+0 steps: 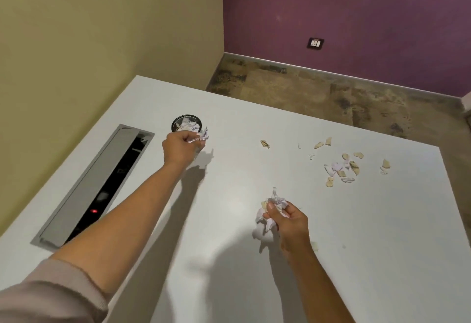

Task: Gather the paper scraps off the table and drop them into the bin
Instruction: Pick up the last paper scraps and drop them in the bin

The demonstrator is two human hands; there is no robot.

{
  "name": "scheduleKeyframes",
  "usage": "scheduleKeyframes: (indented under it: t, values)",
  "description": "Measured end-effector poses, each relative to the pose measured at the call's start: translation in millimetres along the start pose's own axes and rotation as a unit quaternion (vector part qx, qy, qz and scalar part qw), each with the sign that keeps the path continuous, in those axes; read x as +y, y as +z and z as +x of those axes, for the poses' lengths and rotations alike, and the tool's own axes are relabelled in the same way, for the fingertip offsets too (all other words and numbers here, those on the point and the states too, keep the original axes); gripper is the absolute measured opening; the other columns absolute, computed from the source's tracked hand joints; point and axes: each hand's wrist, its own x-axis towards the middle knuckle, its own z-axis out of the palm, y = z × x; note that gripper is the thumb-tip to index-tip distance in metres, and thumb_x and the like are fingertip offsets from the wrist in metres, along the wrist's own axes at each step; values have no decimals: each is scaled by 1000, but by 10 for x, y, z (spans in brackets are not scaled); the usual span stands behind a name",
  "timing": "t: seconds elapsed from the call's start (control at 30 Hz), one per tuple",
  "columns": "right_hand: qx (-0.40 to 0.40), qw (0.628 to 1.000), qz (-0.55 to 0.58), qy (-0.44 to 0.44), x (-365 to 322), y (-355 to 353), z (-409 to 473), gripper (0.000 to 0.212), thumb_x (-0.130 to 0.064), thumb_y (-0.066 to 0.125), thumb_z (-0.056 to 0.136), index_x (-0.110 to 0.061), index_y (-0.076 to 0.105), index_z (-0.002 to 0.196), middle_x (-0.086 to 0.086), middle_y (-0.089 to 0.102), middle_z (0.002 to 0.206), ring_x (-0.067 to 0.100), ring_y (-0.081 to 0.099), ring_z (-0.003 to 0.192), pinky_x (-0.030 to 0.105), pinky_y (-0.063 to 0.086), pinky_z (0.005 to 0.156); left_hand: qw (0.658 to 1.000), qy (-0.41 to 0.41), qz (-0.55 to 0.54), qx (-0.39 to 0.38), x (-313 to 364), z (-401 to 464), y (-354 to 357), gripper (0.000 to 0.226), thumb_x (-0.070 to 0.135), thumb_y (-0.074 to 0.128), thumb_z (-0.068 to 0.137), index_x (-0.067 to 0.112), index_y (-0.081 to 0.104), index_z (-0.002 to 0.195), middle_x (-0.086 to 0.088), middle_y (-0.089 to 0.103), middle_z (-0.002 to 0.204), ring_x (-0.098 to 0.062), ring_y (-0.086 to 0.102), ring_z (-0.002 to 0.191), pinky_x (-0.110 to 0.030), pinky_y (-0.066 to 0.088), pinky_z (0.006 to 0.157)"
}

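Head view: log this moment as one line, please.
left hand: holds scraps beside bin | right hand: holds scraps | loose scraps: on table | bin: partly filled

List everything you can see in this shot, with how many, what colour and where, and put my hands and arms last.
table: one, white, fills the lower frame
bin: one, small, round, dark, far left of the table, already holding scraps
cable tray: one, grey frame, dark inside with a red light, set into the table's left side
loose paper scraps: a scatter, tan, white and pale lilac, right far part of the table; one tan scrap lies apart at the middle
wall socket: one, black, on the purple wall
walls: cream at left, purple at back
floor: mottled brown
left hand: grips scraps just beside the bin
right hand: grips a bunch of scraps above the table's middle
sleeve: pale, on the left arm
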Motion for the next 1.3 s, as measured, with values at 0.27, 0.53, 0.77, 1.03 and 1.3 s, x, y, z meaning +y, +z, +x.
scheduleKeyframes:
  t: [0.27,0.53,0.77,1.03,1.3]
  values:
    - [-19,999,-27,-4,67,233,27,8,-9,68,88,-4,74,93,11,72,73,16,69,66,19,54,60,963,56,262,-17,62,869,-33,17,-2,64,82,13,72,81,-17,60,112,-35,61,92,-28,49,78]
    - [-16,1000,-6,3,149,467,204,16,-1,69,85,-14,77,84,6,73,79,15,67,63,20,54,58,831,124,527,-128,-28,1248,212,24,10,61,87,0,62,108,-20,58,109,-39,61,99,-40,51,75]
    - [-42,999,-27,2,161,671,282,18,-4,70,85,-20,79,83,5,75,81,17,68,68,23,55,66,826,127,522,-171,12,1297,169,25,15,58,91,2,64,112,-22,58,114,-40,61,101,-37,48,75]
    - [-65,997,-30,12,170,738,255,12,-7,72,84,-16,79,87,9,75,86,19,70,72,23,56,69,830,180,489,-201,274,1215,1,33,10,56,89,19,65,119,-13,60,121,-35,60,102,-36,48,76]
    - [-60,997,-42,14,228,640,213,15,-5,70,86,-17,79,87,9,75,84,20,70,72,23,56,69,815,150,526,-192,172,1194,114,25,6,53,88,9,68,108,-18,58,117,-40,61,99,-42,54,82]
